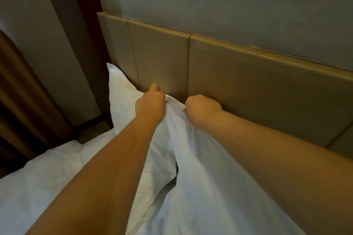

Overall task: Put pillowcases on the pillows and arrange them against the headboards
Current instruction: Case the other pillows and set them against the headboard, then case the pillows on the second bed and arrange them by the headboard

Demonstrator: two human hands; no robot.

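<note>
From up here I have the tan padded headboard (248,74) filling the far side, panelled in sections, with the white bed (38,187) running below it to the near edge of my view; a brown curtain (23,91) hangs off the bed's left side; two white pillows stand at the head edge of the bed, the left pillow (122,91) leaning on the headboard with its corner up at the bed's left corner, the right pillow (200,168) beside it and touching it where the two meet; both look already cased, though I cannot tell whether the open ends are tucked; my left hand (150,104) is closed in a fist on the bunched top cloth where the pillows meet, and my right hand (202,108) is fisted on the same gathered cloth just beside it, knuckles near the headboard; I judge the casing done for this pair and the arranging under way, with squaring and plumping left; any other bed or pillows are out of view, so I cannot say how much remains overall; no brand, label or writing is readable anywhere
</note>
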